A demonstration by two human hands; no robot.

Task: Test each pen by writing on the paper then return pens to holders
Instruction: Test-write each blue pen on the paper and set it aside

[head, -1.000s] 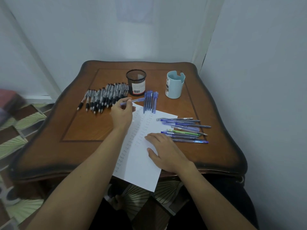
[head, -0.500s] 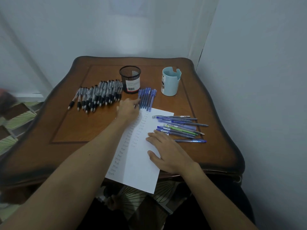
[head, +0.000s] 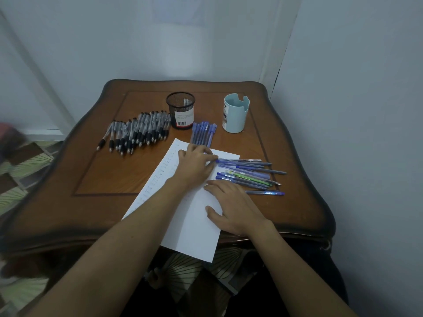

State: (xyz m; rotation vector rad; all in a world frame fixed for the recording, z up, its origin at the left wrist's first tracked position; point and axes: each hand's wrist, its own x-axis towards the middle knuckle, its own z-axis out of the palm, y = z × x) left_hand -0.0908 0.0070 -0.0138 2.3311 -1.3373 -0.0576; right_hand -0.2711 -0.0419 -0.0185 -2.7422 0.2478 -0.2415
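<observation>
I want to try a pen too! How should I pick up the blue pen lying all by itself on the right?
Pinch the lone blue pen at the middle of its barrel, coming down from above. It lies flat and sideways on the table, with a gap from the other pens, so fingers fit along both long sides. The right hand is nearest.

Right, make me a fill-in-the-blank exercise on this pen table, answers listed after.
1. The mesh holder is coloured ____.
2. The row of clear pens lies to the ____ of the mesh holder.
3. The left hand reaches across the paper toward the mixed pens lying to the paper's ____.
4. The number of pens standing in the light blue holder is ____.

Answers: black; left; right; zero.
</observation>
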